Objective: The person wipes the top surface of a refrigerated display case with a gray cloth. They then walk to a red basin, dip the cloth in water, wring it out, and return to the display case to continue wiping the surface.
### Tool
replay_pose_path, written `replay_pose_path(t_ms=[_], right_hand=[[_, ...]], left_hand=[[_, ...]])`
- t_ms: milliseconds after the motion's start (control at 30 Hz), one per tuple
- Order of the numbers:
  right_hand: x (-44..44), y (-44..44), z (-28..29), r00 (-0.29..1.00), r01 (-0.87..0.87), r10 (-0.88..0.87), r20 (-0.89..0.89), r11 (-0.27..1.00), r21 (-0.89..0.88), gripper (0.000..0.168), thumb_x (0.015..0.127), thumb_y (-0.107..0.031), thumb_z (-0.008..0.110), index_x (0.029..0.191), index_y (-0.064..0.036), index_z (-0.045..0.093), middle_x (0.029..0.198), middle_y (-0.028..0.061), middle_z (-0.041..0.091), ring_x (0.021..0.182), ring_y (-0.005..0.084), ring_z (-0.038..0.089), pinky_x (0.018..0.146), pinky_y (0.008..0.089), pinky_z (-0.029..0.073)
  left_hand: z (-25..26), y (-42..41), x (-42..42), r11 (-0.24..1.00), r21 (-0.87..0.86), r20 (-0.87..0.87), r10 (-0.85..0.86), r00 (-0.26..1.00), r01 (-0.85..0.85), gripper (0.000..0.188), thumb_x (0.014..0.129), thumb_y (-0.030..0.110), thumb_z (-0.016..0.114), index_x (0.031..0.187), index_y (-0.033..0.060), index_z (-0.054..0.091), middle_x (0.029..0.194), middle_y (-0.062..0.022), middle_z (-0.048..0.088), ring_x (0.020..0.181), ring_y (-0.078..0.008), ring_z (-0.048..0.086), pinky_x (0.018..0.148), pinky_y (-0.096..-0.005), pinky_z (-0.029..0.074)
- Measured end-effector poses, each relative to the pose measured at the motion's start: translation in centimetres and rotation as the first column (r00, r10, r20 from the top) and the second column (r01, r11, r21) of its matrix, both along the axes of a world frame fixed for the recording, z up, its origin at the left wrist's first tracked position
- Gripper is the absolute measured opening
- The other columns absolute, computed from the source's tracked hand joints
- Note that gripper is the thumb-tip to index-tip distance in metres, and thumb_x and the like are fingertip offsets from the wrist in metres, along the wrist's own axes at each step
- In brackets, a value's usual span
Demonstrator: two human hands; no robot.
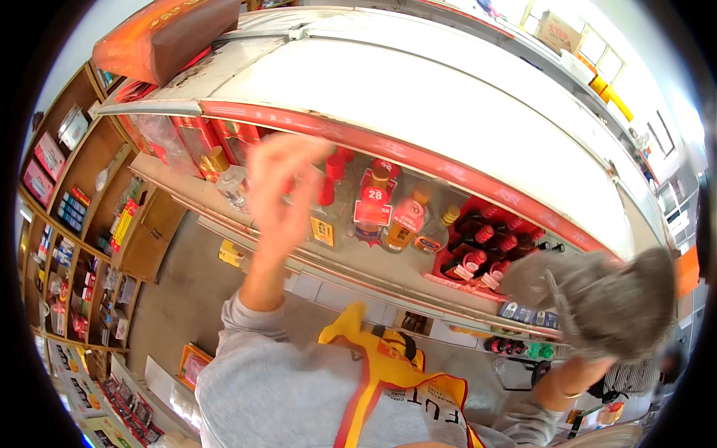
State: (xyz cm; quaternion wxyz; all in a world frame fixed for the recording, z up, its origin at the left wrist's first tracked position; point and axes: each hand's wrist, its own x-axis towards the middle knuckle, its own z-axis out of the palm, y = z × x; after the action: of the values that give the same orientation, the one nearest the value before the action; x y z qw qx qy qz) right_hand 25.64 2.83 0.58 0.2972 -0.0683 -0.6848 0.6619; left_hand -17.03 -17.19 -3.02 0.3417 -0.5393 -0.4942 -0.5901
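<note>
My left hand (284, 193), blurred, is raised in front of the shelf's red front edge (392, 147). Its fingers are loosely bent, with a gap at the thumb, and nothing shows in it. Close to it are a clear bottle with a gold cap (231, 182) and several red-capped bottles (326, 191). At the right, a grey cloth (610, 302) covers most of my right hand (592, 367), which grips it near the shelf's right end. Between the hands stand an amber bottle (400, 229), a clear bottle with a yellow cap (434, 232) and dark bottles in a red box (476, 235).
A white upper shelf (425, 101) spans the view above the bottles, with an orange-red box (168, 42) on its left end. Wooden shelving (95, 224) with packages stands at the left. Lower down are more bottles (507, 345) and a yellow carton (230, 253).
</note>
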Motion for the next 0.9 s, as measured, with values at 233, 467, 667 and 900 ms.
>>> replay_pose_path(t_ms=[233, 467, 667, 900], right_hand=[[-11.9, 4.7, 14.7, 0.804, 0.108, -0.542, 0.245, 0.538, 0.836, 0.043, 0.087, -0.006, 0.056, 0.129, -0.005, 0.050, 0.122, 0.0064, 0.052, 0.107, 0.0155, 0.051, 0.091, 0.0284, 0.042], [-24.7, 6.6, 10.9, 0.823, -0.472, -0.273, 0.498, 0.159, 0.867, 0.050, 0.085, -0.019, 0.055, 0.135, -0.018, 0.049, 0.132, 0.0139, 0.046, 0.117, 0.0314, 0.045, 0.102, 0.0387, 0.031], [-40.9, 3.1, 9.0, 0.904, -0.398, 0.151, 0.401, -0.049, 0.916, 0.044, 0.089, -0.026, 0.053, 0.132, -0.017, 0.052, 0.123, 0.0089, 0.053, 0.106, 0.0235, 0.051, 0.090, 0.0355, 0.037], [-58.0, 2.6, 7.7, 0.894, -0.438, -0.094, 0.439, 0.030, 0.898, 0.047, 0.094, -0.037, 0.045, 0.134, -0.014, 0.047, 0.128, 0.0166, 0.051, 0.117, 0.0325, 0.048, 0.100, 0.0412, 0.036]], left_hand=[[0.7, -2.5, -13.2, 0.762, 0.091, 0.111, 0.632, 0.767, -0.641, 0.027, 0.088, 0.011, 0.054, 0.112, 0.0088, 0.065, 0.115, -0.0082, 0.058, 0.106, -0.0256, 0.049, 0.095, -0.0370, 0.034], [-0.2, -1.6, -17.7, 0.742, -0.007, 0.017, 0.671, 0.741, -0.671, 0.035, 0.097, 0.026, 0.035, 0.104, 0.0059, 0.064, 0.116, -0.0110, 0.054, 0.117, -0.0302, 0.044, 0.101, -0.0416, 0.028], [-1.1, -0.5, -18.9, 0.735, 0.077, 0.027, 0.673, 0.739, -0.673, 0.037, 0.097, 0.026, 0.030, 0.089, 0.0036, 0.058, 0.106, -0.0153, 0.056, 0.112, -0.0341, 0.047, 0.098, -0.0434, 0.029], [-0.8, -0.8, -19.3, 0.764, 0.139, -0.009, 0.638, 0.770, -0.631, 0.030, 0.093, 0.024, 0.034, 0.087, 0.0051, 0.056, 0.099, -0.0121, 0.055, 0.105, -0.0322, 0.048, 0.098, -0.0445, 0.031]])
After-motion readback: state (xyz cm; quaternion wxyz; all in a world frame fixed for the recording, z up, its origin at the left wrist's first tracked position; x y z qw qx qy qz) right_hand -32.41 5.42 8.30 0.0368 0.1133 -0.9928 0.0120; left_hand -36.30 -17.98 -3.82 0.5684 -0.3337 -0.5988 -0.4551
